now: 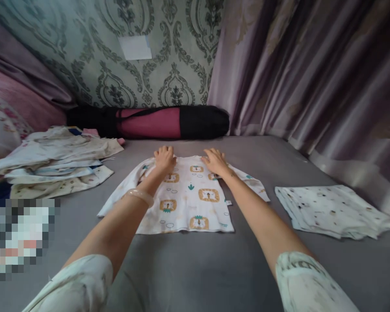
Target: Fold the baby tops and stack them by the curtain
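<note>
White shirt (pixel 183 197): face-up on grey sheet (pixel 182 268), dial centre; collar to 12, hem to 6, sleeves (pixel 117 201) splayed to 8 and 3.
Left hand (pixel 164 158): at 11, on one shoulder; fingers curled, cannot tell if cloth is pinched.
Right hand (pixel 216 160): at 1, on other shoulder; thumb parted from fingers, pinch likewise unclear.
Shoulder line: best held level, light equal outward tension.
Wrinkles: probably flatten best with strokes from collar outward.
Clothes pile (pixel 61 160): toward 10.
Folded stack (pixel 331 210): toward 3.

Grey sheeting (pixel 182 268) carries shirt (pixel 186 197), clothes pile (pixel 61 151), folded clothing (pixel 331 210), bag (pixel 149 124).
</note>
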`<move>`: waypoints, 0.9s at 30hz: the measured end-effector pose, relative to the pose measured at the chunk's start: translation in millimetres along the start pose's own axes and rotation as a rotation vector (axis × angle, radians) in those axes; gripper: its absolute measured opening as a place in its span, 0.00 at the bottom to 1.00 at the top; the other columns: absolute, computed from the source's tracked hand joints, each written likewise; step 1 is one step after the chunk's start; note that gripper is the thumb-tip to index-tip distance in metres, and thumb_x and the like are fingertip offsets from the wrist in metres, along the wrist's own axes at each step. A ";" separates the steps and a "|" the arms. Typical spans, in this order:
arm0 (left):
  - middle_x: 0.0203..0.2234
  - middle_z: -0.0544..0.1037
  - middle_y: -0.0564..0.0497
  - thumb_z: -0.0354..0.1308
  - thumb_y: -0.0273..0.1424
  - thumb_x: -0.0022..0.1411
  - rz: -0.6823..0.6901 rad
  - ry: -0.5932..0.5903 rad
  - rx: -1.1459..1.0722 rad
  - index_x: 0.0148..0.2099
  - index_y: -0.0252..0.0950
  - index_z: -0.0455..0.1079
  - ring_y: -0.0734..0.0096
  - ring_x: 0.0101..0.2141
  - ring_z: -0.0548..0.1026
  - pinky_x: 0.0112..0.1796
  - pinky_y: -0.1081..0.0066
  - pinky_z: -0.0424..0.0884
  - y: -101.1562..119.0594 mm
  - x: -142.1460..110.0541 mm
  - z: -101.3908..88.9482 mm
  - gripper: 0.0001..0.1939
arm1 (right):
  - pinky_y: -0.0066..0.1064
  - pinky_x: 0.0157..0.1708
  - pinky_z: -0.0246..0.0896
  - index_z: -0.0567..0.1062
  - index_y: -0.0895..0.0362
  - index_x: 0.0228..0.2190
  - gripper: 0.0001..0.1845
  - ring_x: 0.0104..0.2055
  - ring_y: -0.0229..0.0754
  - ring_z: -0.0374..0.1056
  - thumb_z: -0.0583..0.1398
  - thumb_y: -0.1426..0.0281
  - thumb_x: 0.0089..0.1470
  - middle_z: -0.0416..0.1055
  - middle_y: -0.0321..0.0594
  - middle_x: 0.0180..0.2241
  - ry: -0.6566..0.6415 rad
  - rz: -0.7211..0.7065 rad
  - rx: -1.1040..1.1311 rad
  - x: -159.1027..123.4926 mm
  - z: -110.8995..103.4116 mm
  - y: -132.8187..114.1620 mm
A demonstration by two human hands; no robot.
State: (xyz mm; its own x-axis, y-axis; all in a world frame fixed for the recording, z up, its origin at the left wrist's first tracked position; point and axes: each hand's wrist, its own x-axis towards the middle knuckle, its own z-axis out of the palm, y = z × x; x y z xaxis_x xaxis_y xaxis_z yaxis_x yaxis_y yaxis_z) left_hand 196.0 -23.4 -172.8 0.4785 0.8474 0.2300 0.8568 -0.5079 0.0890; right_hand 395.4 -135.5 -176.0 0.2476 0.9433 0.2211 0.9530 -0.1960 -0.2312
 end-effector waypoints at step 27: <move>0.66 0.55 0.46 0.38 0.38 0.70 0.353 -0.170 -0.365 0.67 0.38 0.54 0.58 0.66 0.49 0.63 0.53 0.45 130.5 -40.9 43.0 0.26 | 0.36 0.46 0.56 0.70 0.54 0.49 0.18 0.49 0.49 0.65 0.52 0.76 0.59 0.71 0.48 0.47 -0.055 0.127 -0.282 -110.7 -84.4 89.0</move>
State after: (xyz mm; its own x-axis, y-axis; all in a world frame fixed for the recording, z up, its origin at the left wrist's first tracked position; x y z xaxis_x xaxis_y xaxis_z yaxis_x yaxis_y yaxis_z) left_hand 296.5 -117.7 -212.3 0.7760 0.6128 0.1494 0.5299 -0.7618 0.3725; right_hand 467.5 -280.0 -141.1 0.3650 0.9183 0.1536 0.9280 -0.3721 0.0200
